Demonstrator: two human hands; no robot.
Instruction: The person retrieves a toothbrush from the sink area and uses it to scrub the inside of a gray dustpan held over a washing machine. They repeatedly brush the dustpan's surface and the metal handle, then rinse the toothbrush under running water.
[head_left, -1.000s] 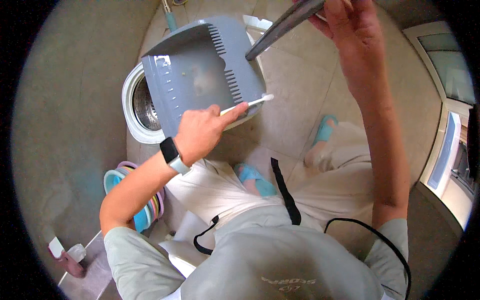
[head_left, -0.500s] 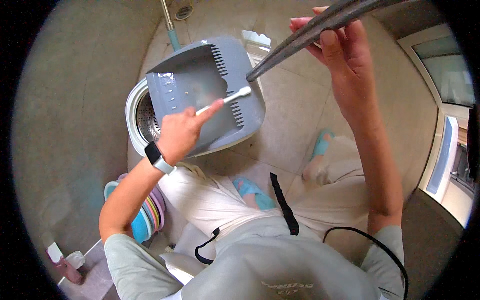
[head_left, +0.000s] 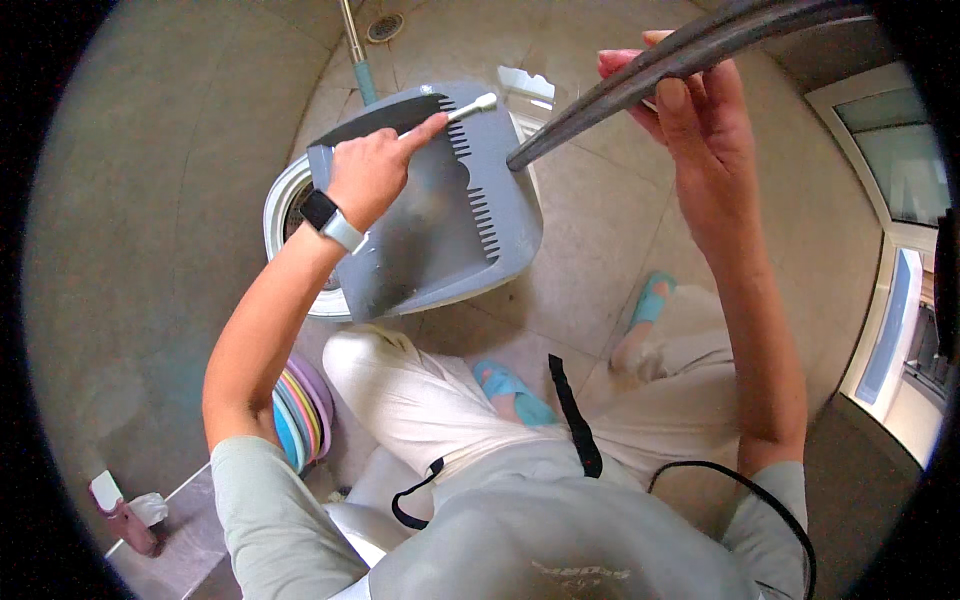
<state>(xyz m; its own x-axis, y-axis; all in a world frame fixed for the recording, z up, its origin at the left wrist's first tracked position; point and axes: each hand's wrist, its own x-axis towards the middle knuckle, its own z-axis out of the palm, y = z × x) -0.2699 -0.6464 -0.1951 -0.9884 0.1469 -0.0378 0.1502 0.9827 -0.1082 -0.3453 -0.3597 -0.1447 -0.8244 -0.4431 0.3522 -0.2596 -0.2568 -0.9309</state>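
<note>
I read the dustpan [head_left: 515, 215] as plain blue-grey and its handle [head_left: 590, 118] as dark grey with lighter lengthwise streaks. The brush [head_left: 480, 105] is white. The watch [head_left: 319, 209] has a black face and a pale grey band. I register cream trousers [head_left: 400, 390], a pale grey-green shirt [head_left: 270, 520] and turquoise slippers [head_left: 652, 300]. The basins [head_left: 318, 400] form blue, yellow, pink and purple stripes. The floor [head_left: 590, 230] is beige-grey, lined by tile joints.

Print on front of grey shirt [head_left: 480, 530]: short row of small pale lettering [head_left: 590, 576] close to bottom edge of view, blurred, too faint to read. Watch screen [head_left: 319, 209] dark, nothing legible there.
</note>
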